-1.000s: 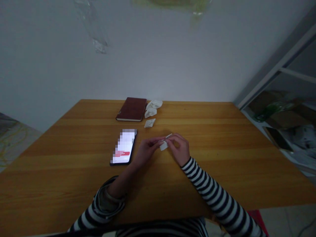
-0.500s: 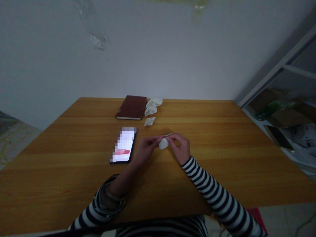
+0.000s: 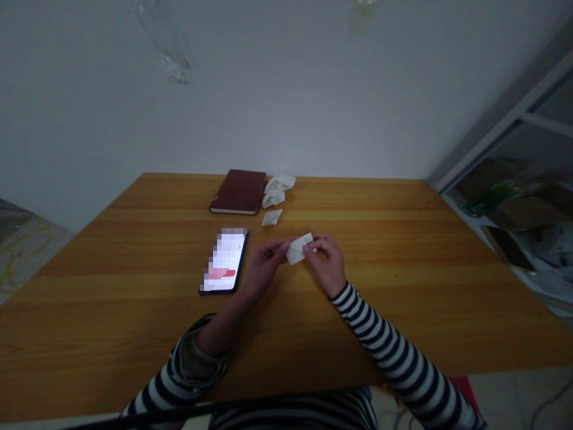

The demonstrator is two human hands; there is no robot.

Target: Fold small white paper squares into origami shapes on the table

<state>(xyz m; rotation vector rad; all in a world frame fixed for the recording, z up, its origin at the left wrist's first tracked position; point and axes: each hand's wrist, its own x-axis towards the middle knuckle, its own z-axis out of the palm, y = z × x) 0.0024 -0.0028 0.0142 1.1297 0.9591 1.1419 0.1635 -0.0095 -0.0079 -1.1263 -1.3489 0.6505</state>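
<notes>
A small folded piece of white paper (image 3: 297, 249) is held up between my two hands, above the middle of the table. My left hand (image 3: 265, 263) pinches its left edge between thumb and fingers. On the other side my right hand (image 3: 327, 263) grips the right edge, its thumb lying on the front face. Beyond the hands rests a small folded white paper piece (image 3: 271, 218), and behind it are crumpled-looking white papers (image 3: 273, 198) close to the notebook.
A brown notebook (image 3: 239, 191) lies at the back of the wooden table (image 3: 394, 239), against the wall side. Left of my hands is a phone (image 3: 226, 260) with its screen lit. Shelves with a dark flat device (image 3: 508, 248) stand at the right.
The paper between my hands has turned, so a wider, flatter face now shows. My fingers have shifted slightly on its edges. The view has tilted a little.
</notes>
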